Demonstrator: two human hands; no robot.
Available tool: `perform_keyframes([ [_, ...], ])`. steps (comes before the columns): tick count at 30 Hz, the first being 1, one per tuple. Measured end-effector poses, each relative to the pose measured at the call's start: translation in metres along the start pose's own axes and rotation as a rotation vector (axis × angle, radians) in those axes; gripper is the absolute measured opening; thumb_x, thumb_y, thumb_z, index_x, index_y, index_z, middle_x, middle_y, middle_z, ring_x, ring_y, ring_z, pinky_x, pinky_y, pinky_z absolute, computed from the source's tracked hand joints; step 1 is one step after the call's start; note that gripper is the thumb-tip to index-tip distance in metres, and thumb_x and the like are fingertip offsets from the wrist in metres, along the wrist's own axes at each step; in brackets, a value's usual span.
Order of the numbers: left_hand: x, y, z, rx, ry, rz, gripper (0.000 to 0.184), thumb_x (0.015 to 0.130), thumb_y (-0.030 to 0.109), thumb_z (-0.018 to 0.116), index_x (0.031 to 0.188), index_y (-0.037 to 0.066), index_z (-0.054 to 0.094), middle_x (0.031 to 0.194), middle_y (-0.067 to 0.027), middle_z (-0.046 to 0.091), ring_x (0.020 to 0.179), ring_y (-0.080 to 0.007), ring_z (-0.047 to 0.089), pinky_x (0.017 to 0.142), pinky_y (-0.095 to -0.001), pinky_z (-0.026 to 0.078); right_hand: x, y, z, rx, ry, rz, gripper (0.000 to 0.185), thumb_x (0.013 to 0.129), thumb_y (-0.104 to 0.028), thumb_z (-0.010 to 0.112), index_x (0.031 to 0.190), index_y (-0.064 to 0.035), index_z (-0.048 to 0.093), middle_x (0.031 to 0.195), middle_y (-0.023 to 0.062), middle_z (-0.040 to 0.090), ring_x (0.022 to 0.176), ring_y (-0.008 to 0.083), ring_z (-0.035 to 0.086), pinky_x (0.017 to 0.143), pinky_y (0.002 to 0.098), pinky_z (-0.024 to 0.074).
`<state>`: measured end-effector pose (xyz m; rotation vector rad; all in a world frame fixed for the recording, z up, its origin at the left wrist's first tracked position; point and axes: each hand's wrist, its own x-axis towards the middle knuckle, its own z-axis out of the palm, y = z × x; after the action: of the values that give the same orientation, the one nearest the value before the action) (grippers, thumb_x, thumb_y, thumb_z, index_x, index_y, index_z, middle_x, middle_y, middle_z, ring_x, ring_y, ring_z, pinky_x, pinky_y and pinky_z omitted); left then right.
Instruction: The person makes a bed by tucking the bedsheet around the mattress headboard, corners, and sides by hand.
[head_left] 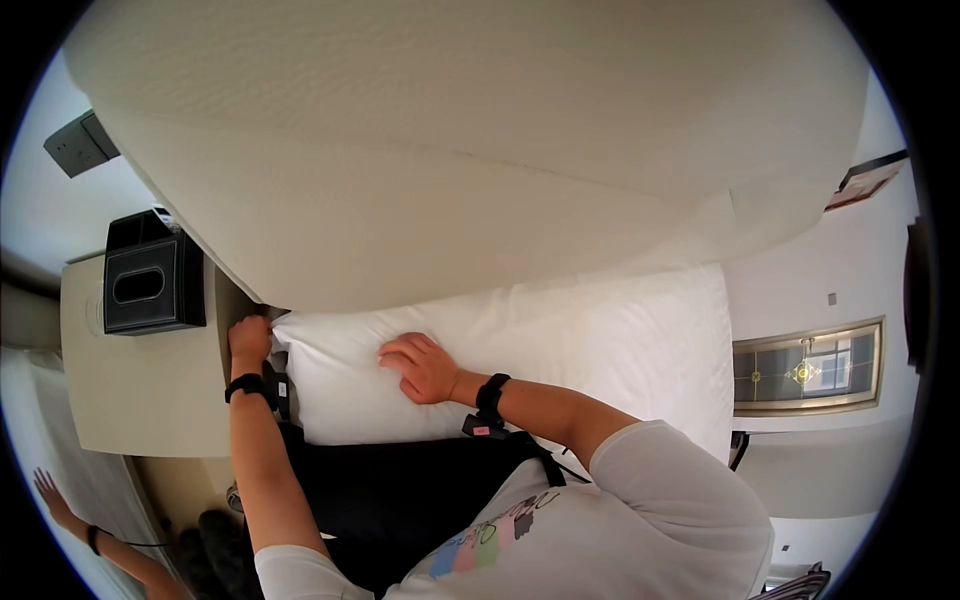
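Observation:
A white sheet [620, 340] covers the bed in front of me, creased near its left corner. At that corner, beside the cream table, my left hand [250, 338] is closed on the edge of the white sheet; its fingertips are partly hidden. My right hand [420, 368] rests palm down on top of the sheet, fingers bent and apart, holding nothing. Both wrists carry black bands. Beyond the sheet rises a large cream padded surface [480, 180], which fills the upper view.
On the cream table [140, 390] at left stands a black tissue box [150, 285]. A grey socket panel [82, 145] is on the wall. At lower left another arm with a spread hand [55, 495] shows. A decorated glass panel [805, 370] is at right.

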<state>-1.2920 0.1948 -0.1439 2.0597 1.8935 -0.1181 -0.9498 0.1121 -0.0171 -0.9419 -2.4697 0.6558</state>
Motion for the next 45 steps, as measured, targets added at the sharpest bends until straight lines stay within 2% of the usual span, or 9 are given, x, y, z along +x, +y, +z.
perform_keyframes([
  [10, -0.035, -0.012, 0.004, -0.166, -0.116, -0.118, 0.028, 0.092, 0.025, 0.051, 0.102, 0.001, 0.064, 0.107, -0.0229, 0.062, 0.101, -0.0406, 0.058, 0.088, -0.0446, 0.048, -0.076, 0.071, -0.090, -0.248, 0.253, 0.380, 0.049, 0.069, 0.003, 0.049, 0.117, -0.0032, 0.054, 0.117, 0.0192, 0.055, 0.109, 0.0383, 0.050, 0.095, 0.0459, 0.0395],
  [14, -0.078, 0.011, -0.054, -0.511, 0.245, 0.071, 0.034, 0.092, 0.017, 0.054, 0.124, 0.004, 0.054, 0.120, -0.0216, 0.056, 0.110, -0.0408, 0.052, 0.095, -0.0427, 0.042, -0.165, 0.167, -0.165, -0.747, 0.316, 0.678, 0.020, 0.078, -0.013, 0.052, 0.091, 0.0004, 0.060, 0.093, 0.0206, 0.060, 0.088, 0.0407, 0.055, 0.076, 0.0507, 0.0466],
  [19, -0.070, 0.073, -0.085, -0.788, 0.129, -0.033, 0.041, 0.089, 0.026, 0.061, 0.122, 0.003, 0.057, 0.119, -0.0179, 0.059, 0.109, -0.0319, 0.057, 0.093, -0.0378, 0.043, -0.174, 0.213, -0.170, -0.678, 0.194, 0.974, 0.024, 0.083, -0.021, 0.049, 0.089, -0.0034, 0.064, 0.095, 0.0200, 0.063, 0.091, 0.0396, 0.057, 0.079, 0.0503, 0.0469],
  [23, -0.040, 0.101, -0.080, -0.774, 0.169, -0.127, 0.049, 0.081, 0.036, 0.070, 0.117, 0.003, 0.062, 0.111, -0.0151, 0.066, 0.105, -0.0239, 0.061, 0.089, -0.0342, 0.045, -0.120, 0.108, -0.152, -0.252, 0.212, 0.234, 0.037, 0.076, -0.006, 0.053, 0.112, -0.0118, 0.060, 0.116, 0.0097, 0.058, 0.110, 0.0310, 0.051, 0.098, 0.0451, 0.0384],
  [25, -0.032, 0.092, -0.068, -0.786, 0.233, -0.113, 0.048, 0.077, 0.038, 0.074, 0.104, 0.000, 0.066, 0.097, -0.0137, 0.069, 0.094, -0.0232, 0.064, 0.083, -0.0340, 0.048, -0.123, 0.065, -0.158, -0.316, 0.115, 0.131, 0.041, 0.073, -0.002, 0.054, 0.113, -0.0127, 0.058, 0.120, 0.0094, 0.055, 0.111, 0.0289, 0.051, 0.103, 0.0458, 0.0355],
  [27, -0.037, 0.093, -0.079, -0.687, 0.139, -0.344, 0.040, 0.082, 0.036, 0.072, 0.098, -0.001, 0.066, 0.087, -0.0089, 0.067, 0.081, -0.0184, 0.061, 0.074, -0.0309, 0.048, -0.150, 0.069, -0.150, -0.266, 0.231, 0.219, 0.041, 0.073, -0.001, 0.053, 0.113, -0.0099, 0.056, 0.118, 0.0101, 0.055, 0.110, 0.0299, 0.051, 0.100, 0.0451, 0.0376],
  [33, -0.048, 0.082, -0.101, -1.064, -0.189, -0.320, 0.029, 0.084, 0.035, 0.071, 0.080, 0.008, 0.062, 0.064, 0.0030, 0.048, 0.057, -0.0076, 0.043, 0.053, -0.0226, 0.035, -0.213, 0.089, -0.175, -0.357, 0.530, 0.620, 0.042, 0.073, 0.002, 0.050, 0.113, -0.0056, 0.050, 0.120, 0.0116, 0.054, 0.110, 0.0321, 0.049, 0.095, 0.0428, 0.0379],
  [37, -0.030, 0.073, -0.077, -0.529, 0.297, -0.199, 0.019, 0.081, 0.018, 0.069, 0.082, 0.000, 0.065, 0.066, -0.0058, 0.059, 0.058, -0.0143, 0.050, 0.056, -0.0320, 0.042, -0.221, 0.092, -0.176, -0.325, 0.574, 0.662, 0.043, 0.073, 0.000, 0.051, 0.115, -0.0052, 0.048, 0.124, 0.0123, 0.051, 0.114, 0.0320, 0.048, 0.099, 0.0423, 0.0359],
  [45, -0.057, 0.097, -0.101, -0.319, 0.380, -0.316, 0.014, 0.074, 0.015, 0.070, 0.077, 0.002, 0.064, 0.069, -0.0127, 0.066, 0.065, -0.0271, 0.062, 0.064, -0.0383, 0.048, -0.245, 0.166, -0.223, -0.584, 0.490, 0.870, 0.049, 0.080, -0.014, 0.053, 0.128, -0.0055, 0.046, 0.134, 0.0120, 0.047, 0.125, 0.0318, 0.042, 0.104, 0.0423, 0.0336],
])
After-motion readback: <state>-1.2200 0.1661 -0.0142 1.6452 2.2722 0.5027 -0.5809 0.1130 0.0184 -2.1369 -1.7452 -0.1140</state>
